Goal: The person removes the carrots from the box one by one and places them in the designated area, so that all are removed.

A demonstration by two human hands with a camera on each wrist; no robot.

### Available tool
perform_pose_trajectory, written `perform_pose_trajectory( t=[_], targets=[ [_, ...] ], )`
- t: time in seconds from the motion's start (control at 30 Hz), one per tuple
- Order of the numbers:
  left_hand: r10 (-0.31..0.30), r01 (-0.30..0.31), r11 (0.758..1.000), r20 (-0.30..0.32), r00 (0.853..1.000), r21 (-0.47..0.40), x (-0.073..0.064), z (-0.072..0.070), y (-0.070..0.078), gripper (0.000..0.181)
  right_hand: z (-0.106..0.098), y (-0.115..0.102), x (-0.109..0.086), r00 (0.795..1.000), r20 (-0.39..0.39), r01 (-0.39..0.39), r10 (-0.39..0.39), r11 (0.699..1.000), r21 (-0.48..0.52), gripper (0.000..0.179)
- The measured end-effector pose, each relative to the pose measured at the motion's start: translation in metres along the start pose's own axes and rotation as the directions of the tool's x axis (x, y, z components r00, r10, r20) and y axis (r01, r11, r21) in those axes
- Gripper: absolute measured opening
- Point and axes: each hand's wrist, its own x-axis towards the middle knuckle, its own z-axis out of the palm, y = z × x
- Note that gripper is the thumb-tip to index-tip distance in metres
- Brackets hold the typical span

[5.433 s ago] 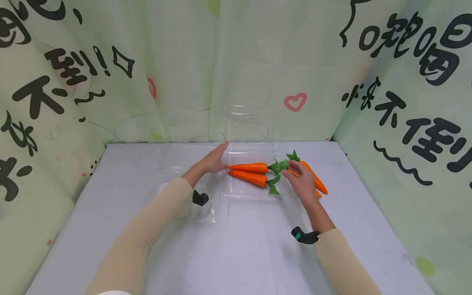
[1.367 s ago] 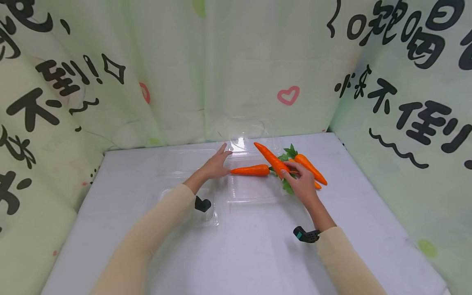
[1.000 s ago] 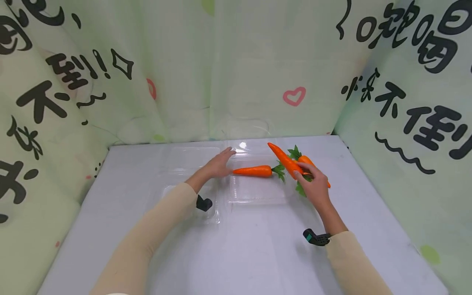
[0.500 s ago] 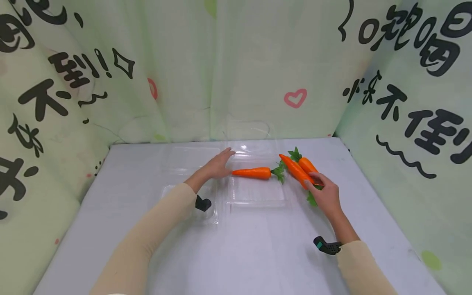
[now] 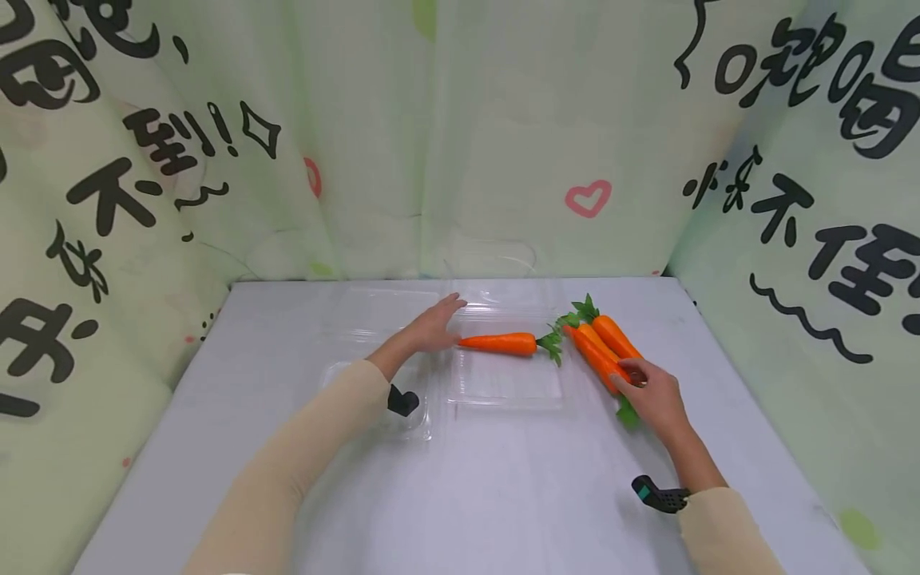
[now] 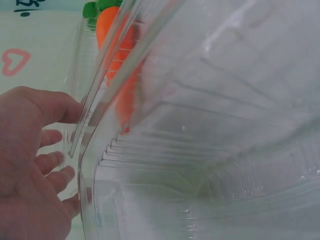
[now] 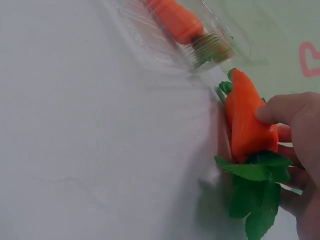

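My right hand (image 5: 656,399) pinches an orange toy carrot (image 5: 591,354) near its leafy end. Green leaves (image 7: 252,187) hang below the fingers in the right wrist view. This carrot lies alongside other carrots (image 5: 618,337) on the table, right of a clear plastic container (image 5: 503,401). Inside that container lies one carrot (image 5: 501,343), its tip to the left and its leaves at the right wall. My left hand (image 5: 434,327) is at the container's left side. In the left wrist view its thumb and loosely bent fingers touch the clear rim (image 6: 87,135).
A second clear plastic container (image 5: 424,415) sits under the left forearm, its outline hard to see. The white table (image 5: 489,495) ends at a printed curtain (image 5: 496,136) at the back and both sides. The container's raised clear lid (image 5: 496,255) stands against the back curtain.
Two carrots lay in the container at first. My right hand has lifted one out, carried it right and lowered it beside the other carrots. The left hand has stayed at the container.
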Motion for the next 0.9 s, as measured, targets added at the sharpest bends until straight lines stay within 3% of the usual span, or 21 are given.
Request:
perform_pose_trajectory(
  t=[0.23, 0.63, 0.9],
  targets=[
    [-0.015, 0.015, 1.0, 0.002, 1.0, 0.017, 0.001, 0.001, 0.002, 0.068, -0.001, 0.007, 0.002, 0.998, 0.063, 0.011, -0.008, 0.999, -0.035, 0.045],
    [-0.033, 0.033, 0.999, 0.001, 0.999, -0.026, -0.001, -0.002, -0.001, 0.069, -0.003, -0.007, 0.006, 0.996, -0.077, 0.043, -0.041, 0.999, 0.029, 0.044],
    [-0.039, 0.039, 0.999, 0.022, 0.999, -0.017, -0.002, -0.004, -0.005, 0.069, 0.001, -0.026, 0.015, 0.998, -0.018, 0.06, -0.059, 0.993, 0.098, 0.046]
  ],
)
